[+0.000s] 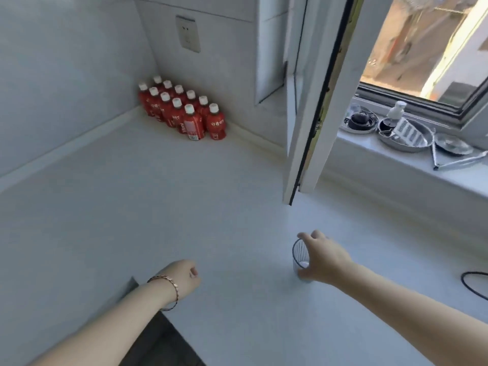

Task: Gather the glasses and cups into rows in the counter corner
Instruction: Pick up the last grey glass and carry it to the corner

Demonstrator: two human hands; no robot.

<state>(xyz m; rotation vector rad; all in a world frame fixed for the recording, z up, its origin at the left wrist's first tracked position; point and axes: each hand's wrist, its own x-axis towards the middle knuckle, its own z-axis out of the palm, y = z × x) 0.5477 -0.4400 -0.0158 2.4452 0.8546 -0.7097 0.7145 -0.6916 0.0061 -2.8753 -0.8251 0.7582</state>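
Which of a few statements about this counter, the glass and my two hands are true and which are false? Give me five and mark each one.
1. The right hand is wrapped around a clear ribbed glass standing on the counter. True.
2. The left hand holds a cup. False: it is curled closed and holds nothing.
3. Red bottles with white caps stand in rows in the counter corner. True.
4. The glass stands right next to the bottles. False: it is far from them, near the front of the counter.
5. The window sash is shut. False: it is swung open over the counter.
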